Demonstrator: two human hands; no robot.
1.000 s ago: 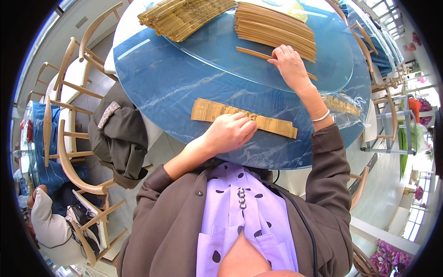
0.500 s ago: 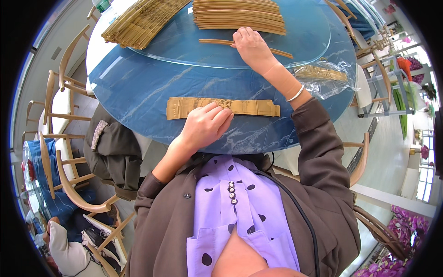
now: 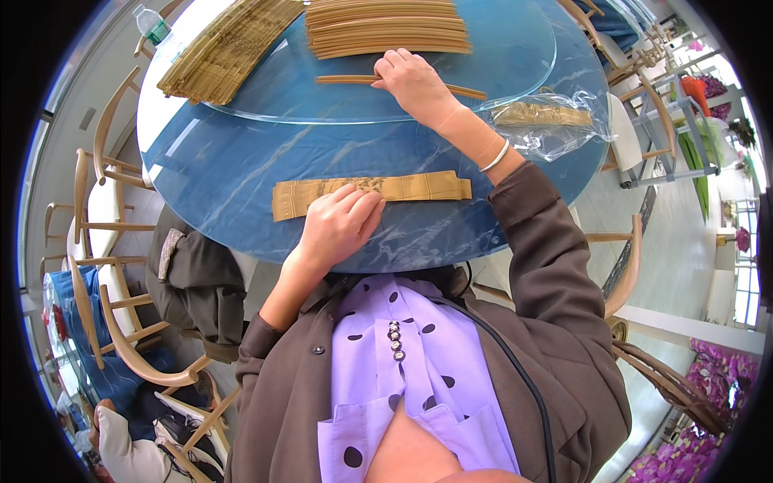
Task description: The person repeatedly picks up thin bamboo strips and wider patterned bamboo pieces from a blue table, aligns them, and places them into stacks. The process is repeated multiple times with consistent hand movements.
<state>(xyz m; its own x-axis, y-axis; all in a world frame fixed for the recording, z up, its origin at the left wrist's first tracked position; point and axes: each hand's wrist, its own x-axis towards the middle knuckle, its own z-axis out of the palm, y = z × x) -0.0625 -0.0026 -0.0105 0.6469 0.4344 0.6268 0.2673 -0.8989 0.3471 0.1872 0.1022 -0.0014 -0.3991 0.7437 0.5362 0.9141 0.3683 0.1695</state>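
Observation:
A long gold-brown pleated paper strip [image 3: 423, 187] with a dark pattern lies across the near part of the blue table. My left hand [image 3: 342, 223] rests on its middle, fingers bent and pressed together on its near edge, covering part of it. Farther off, my right hand [image 3: 415, 87] pinches a thin brown wooden stick bundle [image 3: 346, 80] that lies on the glass turntable [image 3: 282, 101]; the hand hides the bundle's middle. Just beyond is a stack of similar thin wooden sticks [image 3: 386, 32]. To its left sits a thick pile of patterned gold-brown strips [image 3: 229, 52].
A clear plastic bag [image 3: 523, 145] with a gold-brown strip [image 3: 555, 114] lies at the table's right. A bottle [image 3: 151, 26] stands at the far left. Wooden chairs [image 3: 121, 322] surround the table [image 3: 217, 177], one with a dark coat [image 3: 197, 278] on it.
The whole view has shifted and tilted slightly, so the table things appear farther left. Both hands keep their places on the paper strip and the wooden stick bundle.

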